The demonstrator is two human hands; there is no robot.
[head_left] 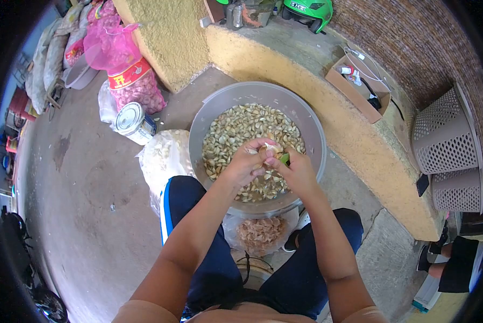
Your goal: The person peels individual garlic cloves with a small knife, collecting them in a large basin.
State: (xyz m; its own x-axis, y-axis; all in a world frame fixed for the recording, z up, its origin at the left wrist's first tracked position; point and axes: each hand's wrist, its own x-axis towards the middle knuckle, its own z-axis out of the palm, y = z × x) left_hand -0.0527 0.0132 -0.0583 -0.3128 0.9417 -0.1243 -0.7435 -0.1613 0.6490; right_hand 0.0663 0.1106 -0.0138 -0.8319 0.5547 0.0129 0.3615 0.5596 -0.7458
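Note:
Over a wide grey tub my two hands meet, fingertips nearly touching. My left hand pinches a garlic clove with pale skin on it. In my right hand is a small tool with a green handle, probably a peeling knife; its blade is hidden by my fingers. Many garlic cloves lie in the tub, with some liquid among them near the front. Between my legs, a clear plastic bag holds brownish garlic peels.
To the left stand a white plastic bag, a tin can and a pink mesh sack of garlic. A low yellow ledge curves along the right, bearing a cardboard box. Perforated baskets and another person's legs are farther right.

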